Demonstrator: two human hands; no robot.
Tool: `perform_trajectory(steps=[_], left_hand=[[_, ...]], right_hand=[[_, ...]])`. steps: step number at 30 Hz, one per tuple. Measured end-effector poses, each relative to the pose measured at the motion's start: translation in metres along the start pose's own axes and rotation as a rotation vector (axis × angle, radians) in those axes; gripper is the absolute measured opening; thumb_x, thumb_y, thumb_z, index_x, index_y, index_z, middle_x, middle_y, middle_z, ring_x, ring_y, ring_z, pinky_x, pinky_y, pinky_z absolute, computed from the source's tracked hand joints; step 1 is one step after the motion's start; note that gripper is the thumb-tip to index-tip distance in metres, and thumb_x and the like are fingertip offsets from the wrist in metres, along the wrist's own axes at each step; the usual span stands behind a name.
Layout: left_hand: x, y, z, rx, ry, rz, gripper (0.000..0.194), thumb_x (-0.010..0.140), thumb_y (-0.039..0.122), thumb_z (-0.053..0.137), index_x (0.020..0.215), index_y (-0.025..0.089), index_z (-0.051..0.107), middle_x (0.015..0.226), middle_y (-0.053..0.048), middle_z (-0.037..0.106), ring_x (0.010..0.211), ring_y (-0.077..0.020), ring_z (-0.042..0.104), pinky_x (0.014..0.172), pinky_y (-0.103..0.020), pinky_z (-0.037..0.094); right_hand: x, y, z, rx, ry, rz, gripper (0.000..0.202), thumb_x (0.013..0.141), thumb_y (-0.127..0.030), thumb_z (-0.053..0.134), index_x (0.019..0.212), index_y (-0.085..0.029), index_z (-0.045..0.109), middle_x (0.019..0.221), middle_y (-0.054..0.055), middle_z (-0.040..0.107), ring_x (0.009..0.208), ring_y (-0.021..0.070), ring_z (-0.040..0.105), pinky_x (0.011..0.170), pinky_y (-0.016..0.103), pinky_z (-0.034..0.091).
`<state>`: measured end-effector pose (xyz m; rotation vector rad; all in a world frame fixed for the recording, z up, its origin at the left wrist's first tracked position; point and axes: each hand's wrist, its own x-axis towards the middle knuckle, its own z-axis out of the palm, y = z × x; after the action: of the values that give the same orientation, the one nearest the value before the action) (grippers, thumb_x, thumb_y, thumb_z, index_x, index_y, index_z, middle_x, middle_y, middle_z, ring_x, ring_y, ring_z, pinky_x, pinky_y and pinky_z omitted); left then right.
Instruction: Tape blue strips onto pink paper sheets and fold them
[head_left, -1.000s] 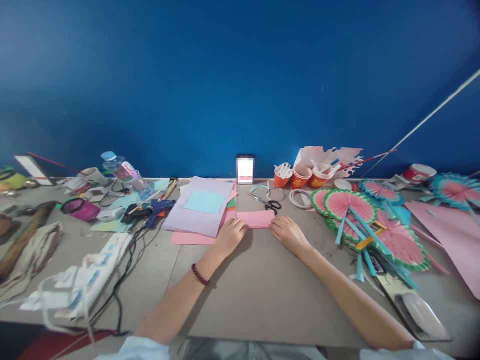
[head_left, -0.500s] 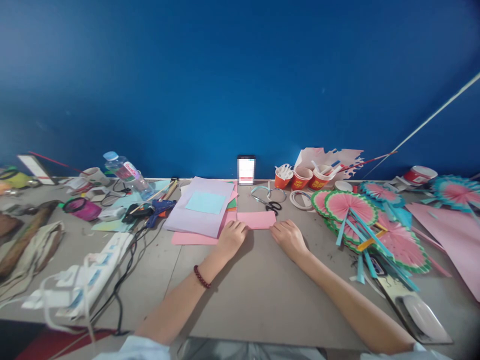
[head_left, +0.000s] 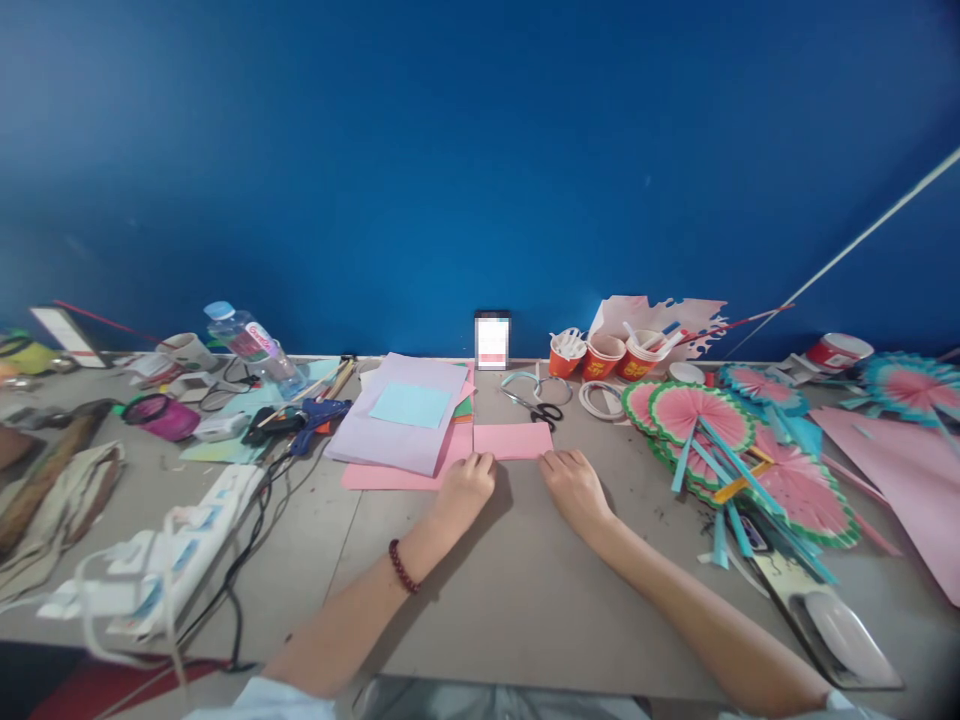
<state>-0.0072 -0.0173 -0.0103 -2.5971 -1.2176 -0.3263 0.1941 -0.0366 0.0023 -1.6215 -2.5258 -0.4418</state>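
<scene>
A narrow pink paper strip (head_left: 513, 441) lies flat on the grey table (head_left: 510, 590). At its near left corner is my left hand (head_left: 468, 484), fingers curled and pressed together; whether they pinch the paper is hidden. My right hand (head_left: 574, 484) rests at the near right corner, its fingertips bent down on or beside the edge. Left of the strip, a light blue sheet (head_left: 411, 405) lies on lilac paper (head_left: 390, 440), with pink paper (head_left: 390, 478) underneath. Scissors (head_left: 546, 411) with black handles sit just behind the strip.
Red paper cups (head_left: 568, 354) and a phone-like screen (head_left: 492, 342) stand by the blue wall. Watermelon-patterned paper fans (head_left: 701, 415) and a mouse (head_left: 847, 632) are at right. A bottle (head_left: 259, 345), glue gun (head_left: 317, 418) and power strip (head_left: 187, 550) are at left.
My left hand has moved slightly nearer to me, off the strip's left end towards its near corner. My right hand has shifted slightly nearer too. The strip has barely moved.
</scene>
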Motion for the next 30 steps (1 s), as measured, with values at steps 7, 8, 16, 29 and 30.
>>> perform_trajectory(steps=[7, 8, 16, 29, 30], left_hand=[[-0.003, 0.027, -0.011, -0.056, 0.002, -0.152, 0.020, 0.081, 0.022, 0.051, 0.088, 0.011, 0.065, 0.100, -0.016, 0.056, 0.090, -0.0282, 0.053, 0.062, -0.037, 0.046], [-0.002, 0.028, -0.013, -0.063, 0.000, -0.167, 0.018, 0.081, 0.021, 0.050, 0.087, 0.011, 0.064, 0.098, -0.015, 0.056, 0.090, -0.0279, 0.053, 0.063, -0.037, 0.046], [-0.001, 0.026, -0.020, -0.062, 0.020, -0.150, 0.040, 0.081, 0.022, 0.049, 0.118, 0.008, 0.054, 0.098, -0.013, 0.057, 0.091, -0.0274, 0.052, 0.067, -0.038, 0.045], [-0.002, 0.024, -0.017, -0.097, -0.033, -0.130, 0.017, 0.079, 0.018, 0.055, 0.095, 0.016, 0.059, 0.095, -0.010, 0.054, 0.090, -0.0266, 0.049, 0.068, -0.039, 0.041], [-0.002, 0.024, -0.018, -0.100, -0.037, -0.129, 0.015, 0.079, 0.018, 0.055, 0.094, 0.016, 0.059, 0.095, -0.009, 0.055, 0.090, -0.0263, 0.049, 0.069, -0.039, 0.041]], right_hand=[[-0.006, -0.017, -0.001, -0.074, -0.077, 0.071, 0.025, 0.079, -0.004, 0.052, 0.101, -0.009, 0.063, 0.094, 0.013, 0.063, 0.082, 0.0217, 0.058, 0.072, 0.034, 0.040], [-0.006, -0.018, 0.000, -0.068, -0.078, 0.078, 0.027, 0.080, -0.005, 0.052, 0.104, -0.009, 0.062, 0.094, 0.013, 0.063, 0.082, 0.0216, 0.059, 0.072, 0.034, 0.040], [-0.003, -0.027, -0.009, -0.077, -0.077, 0.092, 0.046, 0.085, -0.018, 0.051, 0.130, -0.013, 0.049, 0.099, 0.014, 0.061, 0.093, 0.0257, 0.057, 0.074, 0.036, 0.040], [-0.002, -0.032, -0.011, -0.093, -0.105, 0.070, 0.040, 0.087, -0.020, 0.049, 0.125, -0.010, 0.054, 0.099, 0.016, 0.061, 0.095, 0.0282, 0.055, 0.074, 0.038, 0.039], [-0.001, -0.032, -0.011, -0.100, -0.109, 0.065, 0.040, 0.086, -0.020, 0.050, 0.124, -0.010, 0.054, 0.098, 0.016, 0.061, 0.094, 0.0281, 0.056, 0.074, 0.038, 0.039]])
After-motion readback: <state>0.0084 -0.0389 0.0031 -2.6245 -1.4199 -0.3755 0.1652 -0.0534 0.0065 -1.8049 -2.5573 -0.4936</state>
